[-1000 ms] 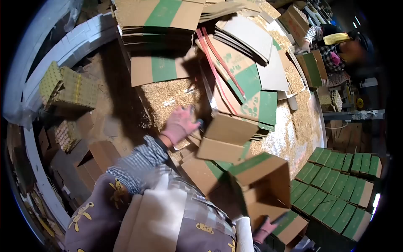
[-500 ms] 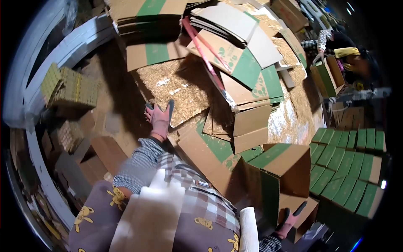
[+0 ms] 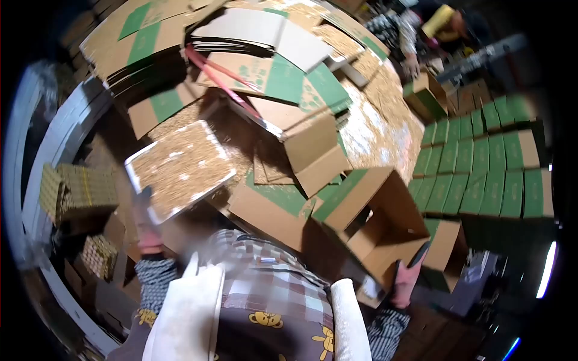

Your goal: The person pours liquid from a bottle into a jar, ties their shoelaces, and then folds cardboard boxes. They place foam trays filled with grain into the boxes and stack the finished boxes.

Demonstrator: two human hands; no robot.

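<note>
My left hand (image 3: 147, 225), in a pink glove with dark fingertips, is smeared by motion at the near left edge of a white-rimmed tray (image 3: 180, 168) full of brown shavings. Its grip cannot be made out. The tray lies tilted over the table's near edge. At lower right my right hand (image 3: 409, 280), gloved alike, has thumb and fingers spread beside the lower rim of an open cardboard box (image 3: 385, 225) with a green stripe. Flat cardboard (image 3: 271, 210) with green print lies between the two hands.
Folded cartons (image 3: 144, 42) and grey-white sheets (image 3: 241, 27) are stacked on the shavings-covered table. Red-handled strips (image 3: 226, 87) cross it. Rows of green boxes (image 3: 475, 174) stand at right. A co-worker's hand (image 3: 412, 66) is near another box (image 3: 426, 95). Egg-tray stacks (image 3: 87, 189) stand at left.
The view has turned. The tray has shifted toward me and left, showing its white rim, and my left hand has moved with it. My right hand is now closer to the open box.
</note>
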